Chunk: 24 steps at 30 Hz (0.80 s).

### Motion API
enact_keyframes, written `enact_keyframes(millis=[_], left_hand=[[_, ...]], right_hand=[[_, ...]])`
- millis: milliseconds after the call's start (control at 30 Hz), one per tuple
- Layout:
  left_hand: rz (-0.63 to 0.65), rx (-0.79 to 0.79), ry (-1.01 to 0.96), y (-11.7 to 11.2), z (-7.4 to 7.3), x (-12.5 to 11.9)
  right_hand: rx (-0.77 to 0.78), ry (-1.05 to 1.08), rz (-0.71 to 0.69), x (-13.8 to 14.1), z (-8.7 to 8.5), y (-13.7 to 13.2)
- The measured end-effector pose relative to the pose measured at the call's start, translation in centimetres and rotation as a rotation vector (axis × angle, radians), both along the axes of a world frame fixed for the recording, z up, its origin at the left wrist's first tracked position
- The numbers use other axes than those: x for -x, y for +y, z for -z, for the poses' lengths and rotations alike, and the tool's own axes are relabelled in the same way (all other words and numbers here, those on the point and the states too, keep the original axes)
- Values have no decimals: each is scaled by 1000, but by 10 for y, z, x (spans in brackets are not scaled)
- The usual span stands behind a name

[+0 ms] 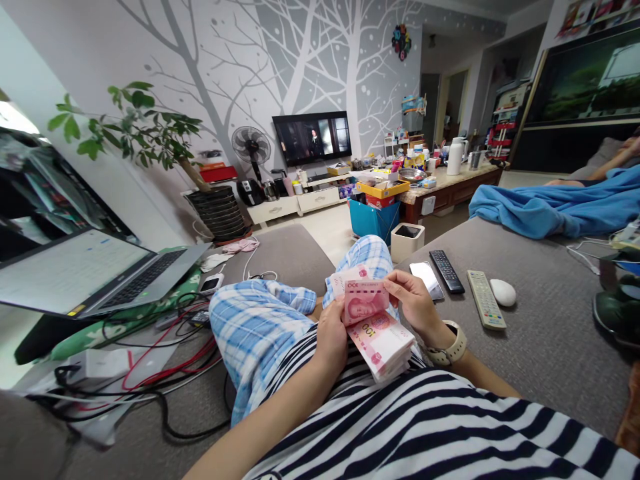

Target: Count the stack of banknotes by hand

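A thick stack of pink 100 banknotes [383,340] is in front of my striped shirt, over my lap. My left hand [332,333] is closed around its left side, thumb on top. The upper banknote [366,301] is bent up and away from the stack, its portrait side facing me. At that note's upper right corner, the thumb and fingers of my right hand [410,297] are pinched on it. A light watch [450,345] is on my right wrist. Other notes show behind the raised one, partly hidden by it.
On the grey sofa [545,320] to my right lie a phone [426,280], a black remote [447,271], a pale remote [486,300] and a white mouse [503,292]. A laptop [95,273] and tangled cables [165,393] are at left. Another person's arm [617,160] shows at far right.
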<state>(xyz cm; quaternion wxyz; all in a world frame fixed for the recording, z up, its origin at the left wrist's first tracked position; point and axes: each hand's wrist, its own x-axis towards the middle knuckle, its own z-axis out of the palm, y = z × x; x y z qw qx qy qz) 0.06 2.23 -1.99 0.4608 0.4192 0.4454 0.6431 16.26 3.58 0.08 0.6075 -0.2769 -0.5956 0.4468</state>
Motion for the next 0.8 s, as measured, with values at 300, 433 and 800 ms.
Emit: enact_keyframes(millis=[300,433,800], left_hand=[[-15,18,42,-10,-15,-4],[13,20,-6,-10,-15,-6],[143,73,-276,-7,-5,-9]], right_hand=[[14,15,-41,-1,-3,-2],[30,34,-56,-1,-2,-3],[89,26,78,2,11,13]])
